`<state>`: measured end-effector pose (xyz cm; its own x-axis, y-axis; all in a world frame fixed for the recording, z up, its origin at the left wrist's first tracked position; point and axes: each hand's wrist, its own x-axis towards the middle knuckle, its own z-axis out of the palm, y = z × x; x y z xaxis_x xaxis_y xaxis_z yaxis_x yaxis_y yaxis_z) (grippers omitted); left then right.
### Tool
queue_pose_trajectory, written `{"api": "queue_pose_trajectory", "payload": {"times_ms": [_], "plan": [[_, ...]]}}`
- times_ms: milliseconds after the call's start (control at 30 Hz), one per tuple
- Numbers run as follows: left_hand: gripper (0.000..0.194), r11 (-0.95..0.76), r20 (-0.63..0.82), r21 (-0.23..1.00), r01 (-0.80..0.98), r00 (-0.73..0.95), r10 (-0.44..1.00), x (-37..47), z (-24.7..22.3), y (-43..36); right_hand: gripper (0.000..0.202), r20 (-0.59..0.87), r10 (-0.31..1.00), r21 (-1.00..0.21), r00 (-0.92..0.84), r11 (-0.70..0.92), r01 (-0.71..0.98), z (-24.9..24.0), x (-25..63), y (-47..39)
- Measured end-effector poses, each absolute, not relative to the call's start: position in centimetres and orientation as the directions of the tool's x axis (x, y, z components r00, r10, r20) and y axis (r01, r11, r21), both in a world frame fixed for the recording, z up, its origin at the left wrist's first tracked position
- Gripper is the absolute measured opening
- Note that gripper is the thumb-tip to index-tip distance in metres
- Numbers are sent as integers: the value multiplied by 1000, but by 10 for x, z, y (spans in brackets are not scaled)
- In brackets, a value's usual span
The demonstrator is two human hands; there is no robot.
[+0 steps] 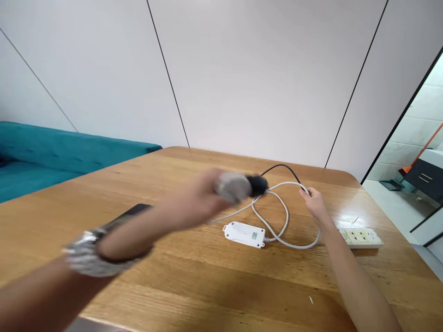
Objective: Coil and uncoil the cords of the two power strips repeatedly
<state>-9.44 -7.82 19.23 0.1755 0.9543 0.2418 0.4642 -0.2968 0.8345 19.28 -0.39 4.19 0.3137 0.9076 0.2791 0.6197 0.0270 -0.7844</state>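
Blurred by motion, my left hand [204, 196] is closed around a grey and black object [238, 186] above the middle of the table; what it is cannot be made out. My right hand [314, 203] pinches a looped white cable [285, 216] to the right, where a thin black cable [285, 166] also meets the fingers. Connected to the white cable, a white oblong power strip [244, 234] lies face down on the wood between my hands, small holes and a green label showing.
A second white socket strip [362, 237] lies right of my right forearm on the wooden table [166, 286]. Partly behind my left forearm is a dark flat object [136, 210]. A teal sofa [69, 150] stands left, and a white panelled wall [259, 83] rises behind.
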Motion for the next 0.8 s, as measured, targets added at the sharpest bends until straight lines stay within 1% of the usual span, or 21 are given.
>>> {"api": "queue_pose_trajectory", "payload": {"times_ms": [67,100,133,167,200,233,267,333,367,433,500,567,633,700,733,800], "plan": [[13,-394,167,644,656,382,909,-67,161,-74,33,262,922,-861,284,90,500,54,191,-12],[13,-436,131,539,721,439,889,-54,142,-68,34,246,933,-909,262,129,395,59,188,-17],[12,-449,118,467,762,450,885,-42,123,-60,35,236,942,-948,239,169,268,63,185,-21],[11,-438,122,459,773,433,893,-31,106,-51,36,233,947,-969,219,207,138,67,181,-26],[9,-392,110,482,784,389,914,-22,91,-40,36,241,948,-970,209,239,31,70,177,-30],[10,-349,83,547,761,366,927,-15,79,-30,35,255,944,-963,209,267,-27,72,173,-34],[15,-317,50,640,700,373,926,-9,71,-20,36,278,936,-957,215,290,-29,73,169,-37],[25,-265,-1,835,482,483,876,2,62,-5,37,331,916,-942,229,334,27,71,161,-40],[29,-224,-13,909,351,562,827,6,60,0,39,355,903,-934,240,353,53,68,157,-40],[34,-106,4,989,107,685,729,15,60,5,44,377,885,-925,272,376,58,61,149,-39],[42,20,40,997,-77,704,709,26,59,7,48,352,885,-930,305,367,6,53,142,-37],[48,116,32,974,-195,623,782,38,57,8,45,301,894,-938,331,341,-68,47,136,-34],[48,181,-45,953,-242,480,876,48,56,10,39,215,909,-943,357,289,-166,44,132,-31],[43,208,-110,938,-276,334,936,55,57,13,36,98,929,-941,356,203,-271,44,132,-28],[41,204,-119,934,-294,281,952,56,58,14,36,35,939,-941,342,146,-304,45,133,-27],[37,182,-109,926,-330,228,968,56,61,15,38,-61,957,-952,284,30,-305,44,134,-26]]}}
